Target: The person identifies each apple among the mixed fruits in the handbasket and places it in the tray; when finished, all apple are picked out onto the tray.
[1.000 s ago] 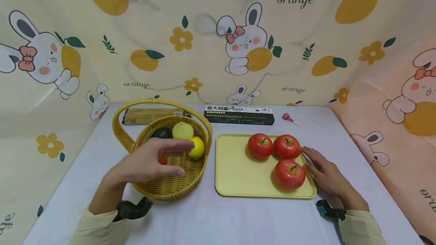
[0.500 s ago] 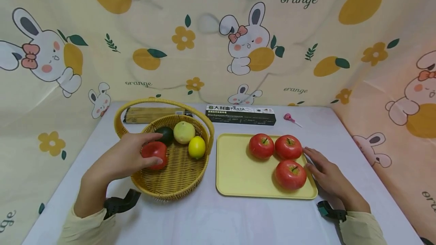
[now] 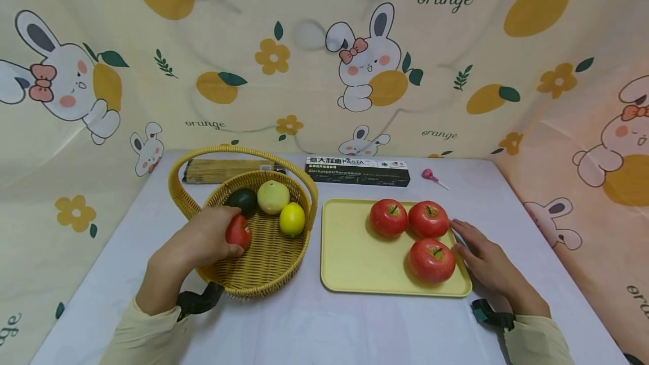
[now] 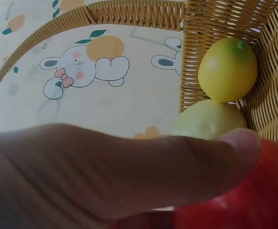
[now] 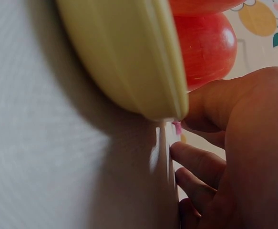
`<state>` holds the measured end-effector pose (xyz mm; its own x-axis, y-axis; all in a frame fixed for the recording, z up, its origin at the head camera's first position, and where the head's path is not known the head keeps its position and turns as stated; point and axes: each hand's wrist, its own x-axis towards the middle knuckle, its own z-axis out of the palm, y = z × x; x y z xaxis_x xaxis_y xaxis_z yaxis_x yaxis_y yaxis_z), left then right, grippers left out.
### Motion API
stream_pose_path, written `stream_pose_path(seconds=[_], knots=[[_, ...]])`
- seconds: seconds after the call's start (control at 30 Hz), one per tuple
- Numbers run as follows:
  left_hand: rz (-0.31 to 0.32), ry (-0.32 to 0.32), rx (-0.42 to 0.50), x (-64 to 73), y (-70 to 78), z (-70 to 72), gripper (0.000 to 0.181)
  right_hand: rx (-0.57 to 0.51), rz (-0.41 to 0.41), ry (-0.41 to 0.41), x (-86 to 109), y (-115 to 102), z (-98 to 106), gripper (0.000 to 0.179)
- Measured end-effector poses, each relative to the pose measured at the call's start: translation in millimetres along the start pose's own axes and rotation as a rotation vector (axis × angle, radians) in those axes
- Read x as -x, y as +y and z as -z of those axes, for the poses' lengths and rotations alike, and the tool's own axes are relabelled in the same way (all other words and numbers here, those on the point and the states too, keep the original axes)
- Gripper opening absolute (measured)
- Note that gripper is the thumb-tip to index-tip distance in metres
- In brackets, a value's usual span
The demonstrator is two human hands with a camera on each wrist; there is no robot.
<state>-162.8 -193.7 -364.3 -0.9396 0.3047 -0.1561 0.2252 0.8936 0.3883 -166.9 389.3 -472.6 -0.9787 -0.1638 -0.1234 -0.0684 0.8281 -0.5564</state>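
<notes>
My left hand [image 3: 203,236] reaches into the wicker basket [image 3: 276,281] and grips a red apple [image 3: 239,232] at its left side. In the left wrist view the thumb lies across the red apple [image 4: 243,200], and the other fingers are hidden. A dark green avocado [image 3: 243,200], a pale green round fruit [image 3: 273,197] and a yellow lemon [image 3: 292,219] lie in the basket too. My right hand [image 3: 489,261] rests at the right edge of the yellow tray [image 3: 355,275], its fingers extended along the rim. On the tray sit three red apples [image 3: 431,261].
Behind the basket lies a pack of spaghetti [image 3: 218,171]. A black pasta box [image 3: 357,173] stands at the back, with a pink lollipop [image 3: 430,175] to its right. The basket's tall handle [image 3: 228,150] arches over its far side.
My left hand first moved left, off the middle of the basket, to the red apple. It then closed round the apple, which has shifted slightly right. The right hand stays at the tray.
</notes>
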Motion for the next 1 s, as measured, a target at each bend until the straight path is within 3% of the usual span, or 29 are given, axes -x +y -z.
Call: stream_pose_path(seconds=[0.17, 0.53, 0.8, 1.0], knots=[[0.017, -0.038, -0.005, -1.6, 1.3, -3.4, 0.083, -0.003, -0.003, -0.003, 0.3, -1.2, 0.5, 0.070], [0.022, -0.051, -0.036, -1.1, 2.6, -3.2, 0.083, -0.002, -0.007, -0.003, -0.4, -0.5, -0.1, 0.071], [-0.063, 0.029, 0.025, -2.4, 3.1, -3.3, 0.082, -0.006, -0.013, -0.006, 0.0, 0.2, -0.8, 0.071], [-0.147, 0.084, 0.143, -0.9, 5.9, 3.0, 0.079, -0.009, -0.006, -0.003, 0.2, 0.4, 0.1, 0.071]])
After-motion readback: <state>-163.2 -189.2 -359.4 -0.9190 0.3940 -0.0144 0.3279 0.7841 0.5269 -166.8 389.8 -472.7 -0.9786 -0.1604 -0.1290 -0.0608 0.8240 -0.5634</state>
